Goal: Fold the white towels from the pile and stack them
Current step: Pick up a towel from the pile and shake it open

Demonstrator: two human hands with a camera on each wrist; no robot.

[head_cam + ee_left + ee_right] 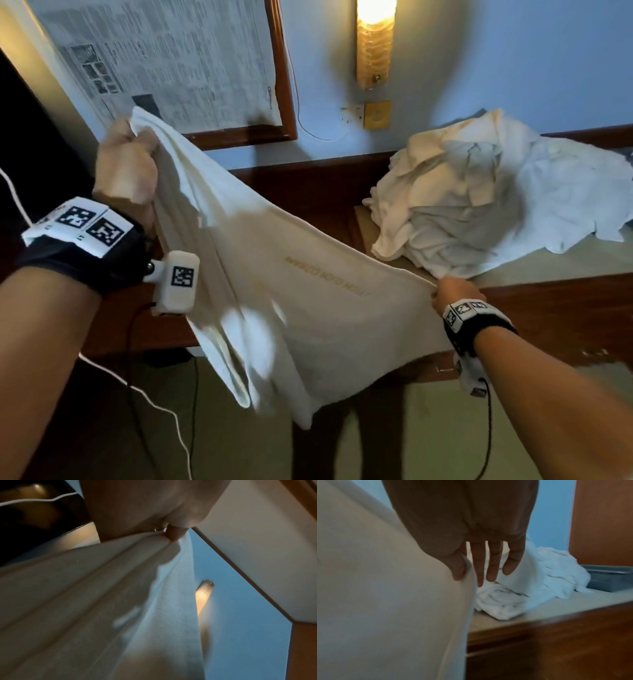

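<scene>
My left hand (125, 168) clenched round bunched corner of white towel (294, 308), raised high. My right hand (454, 294) pinches opposite corner, lower, near pile (479, 205) on table (565, 308). Gold lettering across towel, mirrored, unreadable.

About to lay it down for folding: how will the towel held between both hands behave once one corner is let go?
Probably floppy: the towel sags and creases between the left hand and right hand. It likely drops off the table edge, since much of it hangs below. The right hand's thumb-and-finger pinch suggests it is light.
</scene>
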